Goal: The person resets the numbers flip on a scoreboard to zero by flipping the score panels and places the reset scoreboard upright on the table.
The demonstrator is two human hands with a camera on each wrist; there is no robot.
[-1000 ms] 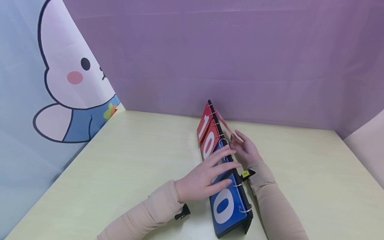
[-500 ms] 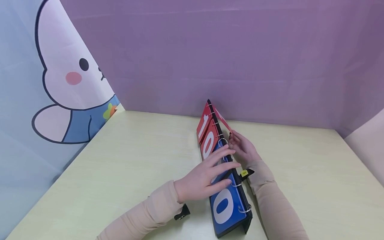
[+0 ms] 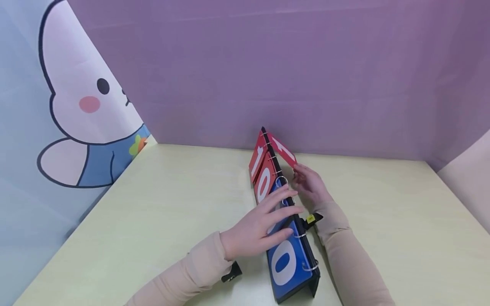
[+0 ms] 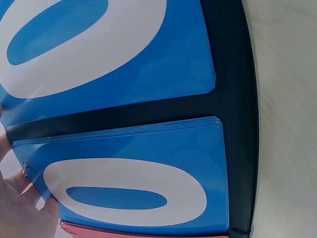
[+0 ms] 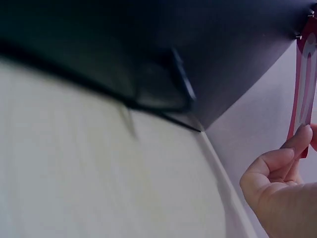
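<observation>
A tabletop flip scoreboard stands like a tent, its ringed top edge running away from me. Its left face shows a red 1 card, a red 0 card and blue 0 cards. My left hand rests across the blue half, fingers spread and fairly straight over the top edge. In the left wrist view, two blue 0 cards lie on the black backing. On the far right side, my right hand pinches the lower corner of a lifted red 1 card between thumb and finger.
The scoreboard stands on a pale wooden table. Behind it hangs a purple cloth, close to its far end. A light blue sheet with a cartoon rabbit hangs at the left.
The red 1 card in my right hand has swung up and outward from the right side, so its number now shows. My left hand has stayed put on the scoreboard.
</observation>
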